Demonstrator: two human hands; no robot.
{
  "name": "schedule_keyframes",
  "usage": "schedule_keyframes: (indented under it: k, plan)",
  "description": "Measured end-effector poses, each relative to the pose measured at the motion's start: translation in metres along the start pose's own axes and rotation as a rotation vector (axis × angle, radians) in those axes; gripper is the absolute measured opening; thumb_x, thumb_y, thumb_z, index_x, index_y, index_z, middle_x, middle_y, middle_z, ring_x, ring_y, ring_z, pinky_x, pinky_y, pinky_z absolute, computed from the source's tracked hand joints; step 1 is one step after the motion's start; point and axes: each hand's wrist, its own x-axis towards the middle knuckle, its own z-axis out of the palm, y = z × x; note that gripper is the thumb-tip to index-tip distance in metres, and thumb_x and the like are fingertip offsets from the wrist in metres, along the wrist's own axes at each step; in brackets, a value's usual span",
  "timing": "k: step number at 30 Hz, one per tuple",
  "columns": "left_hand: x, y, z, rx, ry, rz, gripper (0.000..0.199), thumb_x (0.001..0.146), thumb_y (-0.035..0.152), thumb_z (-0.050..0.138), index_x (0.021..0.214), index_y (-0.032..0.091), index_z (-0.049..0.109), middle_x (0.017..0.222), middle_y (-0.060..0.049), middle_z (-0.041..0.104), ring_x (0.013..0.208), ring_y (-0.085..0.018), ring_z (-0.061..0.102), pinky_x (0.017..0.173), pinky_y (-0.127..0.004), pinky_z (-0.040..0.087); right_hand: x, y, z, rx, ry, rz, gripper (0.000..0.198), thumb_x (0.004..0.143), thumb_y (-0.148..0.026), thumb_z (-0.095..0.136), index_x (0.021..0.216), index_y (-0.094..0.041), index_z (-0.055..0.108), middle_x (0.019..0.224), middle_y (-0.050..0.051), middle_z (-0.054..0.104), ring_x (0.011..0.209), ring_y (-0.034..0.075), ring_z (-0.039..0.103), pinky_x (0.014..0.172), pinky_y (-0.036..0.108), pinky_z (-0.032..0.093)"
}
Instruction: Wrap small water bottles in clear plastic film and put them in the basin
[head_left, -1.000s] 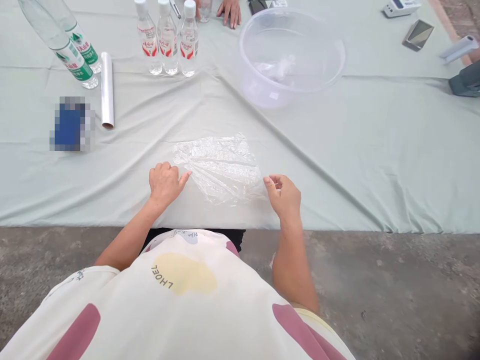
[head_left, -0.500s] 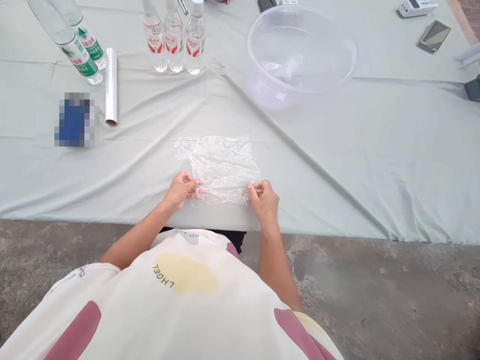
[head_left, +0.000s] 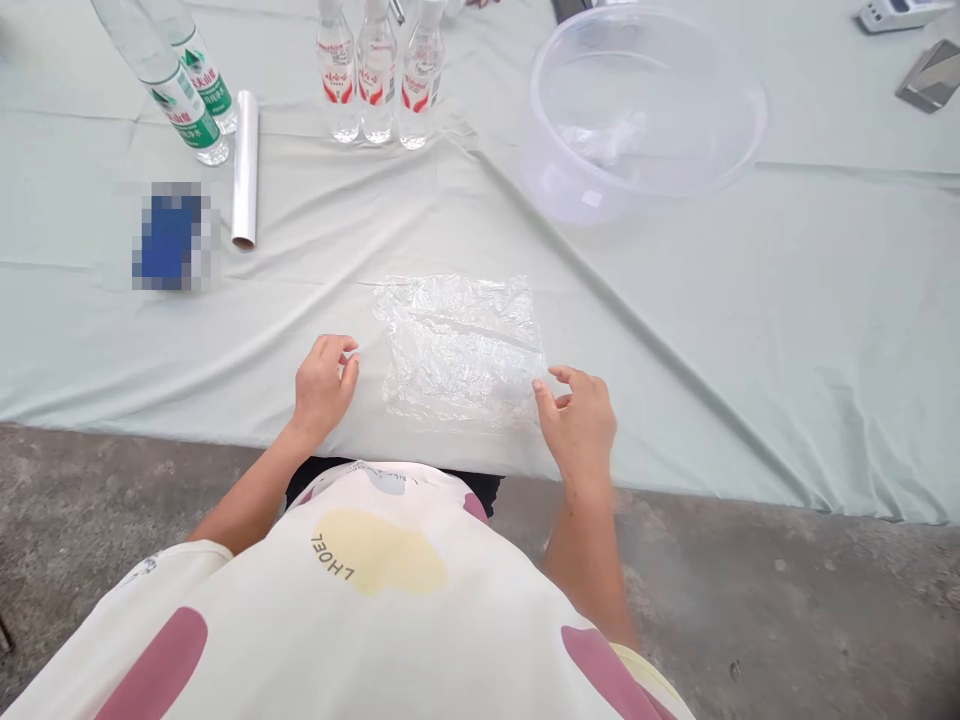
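Observation:
A crinkled sheet of clear plastic film [head_left: 461, 355] lies on the cloth-covered table near its front edge. To the left of the sheet is my left hand [head_left: 324, 385], apart from it, with fingers curved and thumb separated, holding nothing. My right hand [head_left: 577, 420] is at the sheet's right edge, thumb and forefinger apart. Its thumb tip is close to the film; whether it touches I cannot tell. Farther back on the left lies a roll of cling film [head_left: 245, 170].
A large translucent plastic basin [head_left: 645, 190] with crumpled clear plastic [head_left: 607, 140] inside stands at the back right. Three small water bottles [head_left: 376, 80] are at the back, two larger bottles [head_left: 184, 105] at the left. A blurred blue object [head_left: 171, 240] lies near the roll.
Both hands have let go of the plastic film and moved apart, the left one away to the left. The film now lies flatter. The whole view has shifted slightly.

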Motion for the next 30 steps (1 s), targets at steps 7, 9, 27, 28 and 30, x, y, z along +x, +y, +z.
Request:
schedule_keyframes:
  k: [7, 9, 27, 28, 30]
  plan:
    - [0.0, 0.025, 0.041, 0.169, -0.44, 0.532, 0.022, 0.084, 0.012, 0.065, 0.105, 0.019, 0.063, 0.132, -0.018, 0.061, 0.126, -0.033, 0.056, 0.102, -0.049, 0.044, 0.017, -0.015, 0.013, 0.137, -0.31, -0.278, 0.031, 0.09, -0.04, 0.05, 0.112, -0.028, 0.068, 0.13, 0.008, 0.06, 0.08, 0.019, 0.065, 0.079, 0.041, 0.055]
    - [0.003, 0.017, 0.043, 0.216, -0.479, 0.52, 0.031, 0.08, 0.015, 0.073, 0.11, 0.017, 0.063, 0.139, -0.021, 0.055, 0.133, -0.036, 0.05, 0.107, -0.053, 0.04, 0.031, 0.002, 0.004, 0.118, -0.413, -0.158, 0.03, 0.087, -0.042, 0.053, 0.11, -0.03, 0.07, 0.131, 0.008, 0.061, 0.082, 0.022, 0.067, 0.085, 0.045, 0.054]
    - [-0.002, -0.031, 0.043, -0.006, -0.294, 0.538, 0.049, 0.09, 0.041, 0.061, 0.133, 0.018, 0.056, 0.15, -0.021, 0.047, 0.142, -0.033, 0.042, 0.112, -0.051, 0.04, 0.319, -0.226, 0.1, 0.386, -0.162, -0.263, 0.096, 0.076, -0.034, 0.074, 0.153, -0.008, 0.022, 0.144, 0.024, 0.046, 0.122, 0.03, 0.058, 0.094, 0.042, 0.051]
    - [-0.002, -0.031, 0.043, -0.01, -0.288, 0.531, 0.048, 0.09, 0.04, 0.06, 0.133, 0.017, 0.055, 0.15, -0.021, 0.047, 0.142, -0.033, 0.042, 0.112, -0.051, 0.04, 0.34, -0.24, 0.113, 0.403, -0.141, -0.254, 0.098, 0.077, -0.031, 0.073, 0.153, -0.007, 0.017, 0.146, 0.025, 0.044, 0.124, 0.029, 0.057, 0.093, 0.041, 0.052]
    - [-0.002, -0.031, 0.044, -0.017, -0.287, 0.518, 0.048, 0.091, 0.037, 0.059, 0.134, 0.017, 0.054, 0.15, -0.021, 0.048, 0.142, -0.032, 0.042, 0.112, -0.05, 0.041, 0.372, -0.261, 0.135, 0.364, -0.055, -0.382, 0.088, 0.081, -0.028, 0.069, 0.151, -0.009, 0.018, 0.141, 0.024, 0.049, 0.121, 0.026, 0.059, 0.091, 0.04, 0.052]
